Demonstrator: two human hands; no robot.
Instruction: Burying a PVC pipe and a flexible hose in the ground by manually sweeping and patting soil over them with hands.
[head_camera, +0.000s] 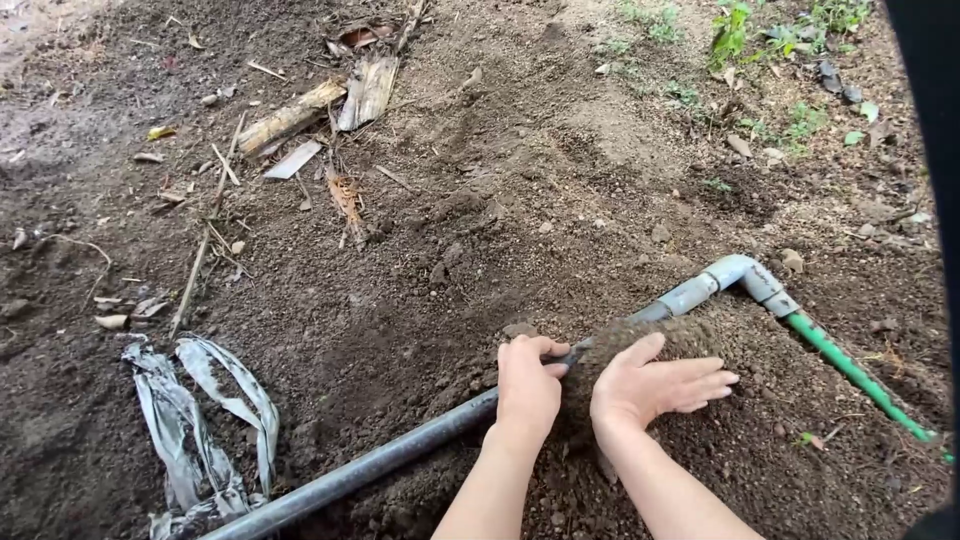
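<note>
I am outside, over dark, loose ground under soft daylight. Dry sticks and pieces of broken wood lie at the upper left, with some dead leaves around them. A crumpled grey plastic strip lies at the lower left. Small green weeds grow at the upper right.

An outdoor garden plot or small farm patch, with dark, loose, crumbly soil underfoot everywhere in place of any floor. Scattered with dry split pieces of pale wood, thin brown twigs and a crumpled strip of grey plastic sheet, and edged at the top right by small green weeds. Crossed by a long grey plastic water pipe half covered in earth, joined through a pale grey elbow fitting to a green hose.
</note>
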